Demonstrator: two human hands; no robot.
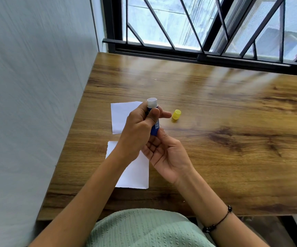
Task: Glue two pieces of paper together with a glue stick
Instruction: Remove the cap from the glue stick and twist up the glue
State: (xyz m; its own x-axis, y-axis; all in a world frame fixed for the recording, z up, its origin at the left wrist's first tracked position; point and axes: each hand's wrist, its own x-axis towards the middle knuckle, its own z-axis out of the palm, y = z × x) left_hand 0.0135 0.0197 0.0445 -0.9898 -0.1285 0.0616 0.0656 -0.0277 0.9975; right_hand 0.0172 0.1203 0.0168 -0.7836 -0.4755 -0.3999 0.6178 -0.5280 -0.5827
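A blue glue stick (155, 128) with its white tip uncovered points up and away, held above the table. My left hand (138, 125) is wrapped around its upper body. My right hand (165, 152) pinches its bottom end with thumb and fingers, palm up. The yellow cap (176, 114) lies on the wooden table just right of my hands. One white paper piece (121, 116) lies flat behind my left hand. A second white piece (135, 173) lies nearer to me, partly hidden under my left forearm.
The wooden table (233, 139) meets a pale wall on the left and a barred window (197, 32) at the back. Bare tabletop stretches to the right. A dark bead bracelet (219, 221) circles my right wrist.
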